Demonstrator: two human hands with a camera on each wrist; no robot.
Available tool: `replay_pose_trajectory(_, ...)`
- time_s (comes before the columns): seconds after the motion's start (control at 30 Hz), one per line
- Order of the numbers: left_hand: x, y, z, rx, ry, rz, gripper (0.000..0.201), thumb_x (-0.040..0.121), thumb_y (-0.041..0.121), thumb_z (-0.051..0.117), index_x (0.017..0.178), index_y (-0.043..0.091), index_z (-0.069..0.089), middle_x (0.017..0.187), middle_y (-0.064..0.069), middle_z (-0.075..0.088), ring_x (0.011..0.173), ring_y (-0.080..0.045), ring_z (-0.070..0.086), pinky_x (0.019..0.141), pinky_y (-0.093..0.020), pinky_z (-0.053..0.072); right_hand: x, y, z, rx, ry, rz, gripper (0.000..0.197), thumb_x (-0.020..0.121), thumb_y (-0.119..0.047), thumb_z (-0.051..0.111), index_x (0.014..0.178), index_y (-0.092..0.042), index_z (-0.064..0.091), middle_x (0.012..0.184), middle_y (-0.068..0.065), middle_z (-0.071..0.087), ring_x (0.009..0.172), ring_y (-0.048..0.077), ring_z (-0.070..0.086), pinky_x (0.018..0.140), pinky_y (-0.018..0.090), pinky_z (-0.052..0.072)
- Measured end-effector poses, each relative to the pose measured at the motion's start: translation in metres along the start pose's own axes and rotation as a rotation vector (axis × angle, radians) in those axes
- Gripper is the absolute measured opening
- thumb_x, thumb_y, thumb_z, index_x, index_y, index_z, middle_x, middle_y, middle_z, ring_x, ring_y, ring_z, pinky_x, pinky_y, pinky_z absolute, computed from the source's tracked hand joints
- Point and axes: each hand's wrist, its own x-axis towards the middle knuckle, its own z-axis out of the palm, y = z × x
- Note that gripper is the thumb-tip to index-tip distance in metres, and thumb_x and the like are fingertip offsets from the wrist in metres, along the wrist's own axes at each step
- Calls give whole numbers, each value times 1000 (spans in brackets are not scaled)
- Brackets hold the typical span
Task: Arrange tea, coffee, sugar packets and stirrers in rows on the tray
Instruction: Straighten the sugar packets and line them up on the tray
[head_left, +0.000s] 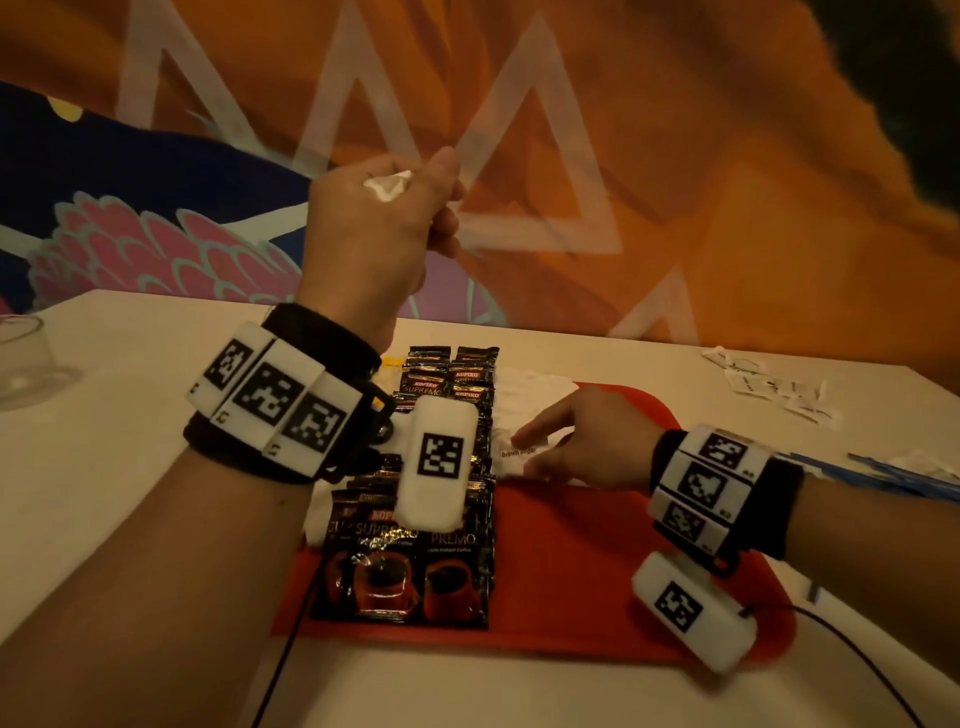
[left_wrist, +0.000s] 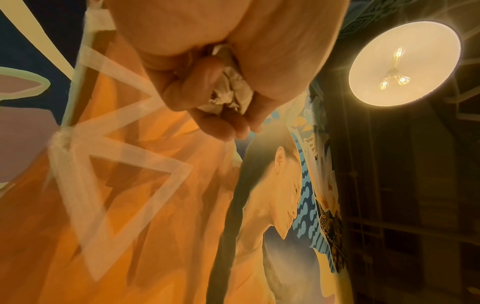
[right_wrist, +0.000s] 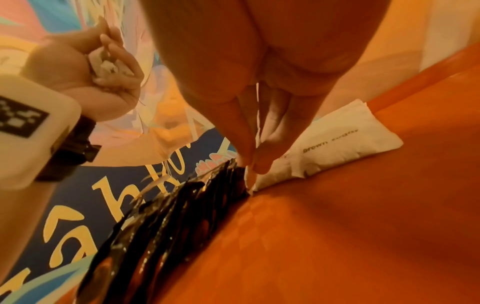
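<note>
The left hand (head_left: 382, 218) is raised above the surface, fingers curled tight around crumpled white paper packets (left_wrist: 228, 90). Below it lie rows of black coffee sachets (head_left: 415, 561) on the flat red plastic tray (head_left: 571, 571). Just right of them, the right hand (head_left: 587, 441) pinches a white brown-sugar packet (right_wrist: 337, 142) resting on the tray.

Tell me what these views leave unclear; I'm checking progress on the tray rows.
- Left hand: grips crumpled white packets; fingers hide count and print in every view.
- Coffee sachets: the wrist camera covers the middle of the rows in the head view.
- Stirrers: cut off by the right edge, blurred.
- Loose packets beyond the tray: too small to read.
</note>
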Motion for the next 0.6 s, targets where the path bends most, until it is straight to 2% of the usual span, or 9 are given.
replay_pose_trajectory(0.1, 1, 1, -1, 2, -5, -5, 24, 98, 29, 62, 78, 17, 66, 63, 2, 60, 56, -12, 59, 42, -20, 35, 0, -5, 2, -110, -29, -29, 30, 82, -26, 79, 111, -30, 74, 98, -17, 70, 77, -6, 59, 77, 15, 50)
replay_pose_trajectory(0.13, 1, 0, -1, 5, -7, -6, 23, 98, 29, 62, 79, 16, 66, 63, 2, 60, 56, -11, 59, 42, -20, 35, 0, -6, 3, -167, -42, -27, 31, 82, -26, 79, 112, -30, 74, 99, -16, 68, 77, -6, 56, 75, 14, 49)
replay_pose_trajectory(0.2, 1, 0, 0, 20, -10, -10, 23, 98, 30, 62, 81, 15, 66, 64, 2, 61, 56, -10, 59, 43, -19, 36, 1, -7, 6, -299, -56, -32, 34, 81, -30, 80, 114, -31, 73, 109, -11, 64, 84, 0, 53, 67, 14, 41)
replay_pose_trajectory(0.27, 1, 0, 0, 14, -12, -10, 23, 98, 29, 61, 82, 13, 66, 64, 1, 60, 55, -10, 59, 42, -19, 35, 2, -6, 7, -390, -19, -56, 31, 81, -36, 78, 112, -34, 73, 114, -5, 56, 95, 9, 51, 72, 20, 38)
replay_pose_trajectory(0.33, 1, 0, 0, 3, -14, -9, 23, 98, 28, 62, 83, 12, 67, 64, 0, 60, 54, -11, 58, 42, -19, 34, 1, -7, 5, -398, 26, -104, 26, 85, -39, 74, 111, -34, 72, 109, -4, 49, 90, 8, 45, 71, 22, 36)
replay_pose_trajectory(0.43, 1, -2, 0, 13, -17, -19, 23, 98, 28, 61, 88, 9, 68, 65, 0, 60, 56, -11, 58, 42, -19, 35, 1, -13, 3, -370, -7, -163, 26, 88, -24, 72, 113, -31, 72, 103, -7, 54, 75, -2, 43, 61, 15, 34)
replay_pose_trajectory(0.47, 1, -2, 1, 20, -18, -25, 23, 98, 28, 61, 90, 8, 68, 66, 0, 60, 56, -10, 59, 42, -19, 35, 2, -14, 4, -389, -40, -165, 29, 89, -20, 71, 115, -31, 72, 103, -7, 56, 78, -2, 46, 63, 15, 36)
replay_pose_trajectory(0.6, 0, -4, 2, 42, -18, -36, 22, 97, 30, 62, 87, 11, 68, 65, 1, 61, 57, -10, 60, 42, -19, 36, 4, -18, 11, -460, -121, -165, 33, 88, -20, 71, 120, -29, 70, 120, -2, 66, 108, 15, 58, 82, 26, 48)
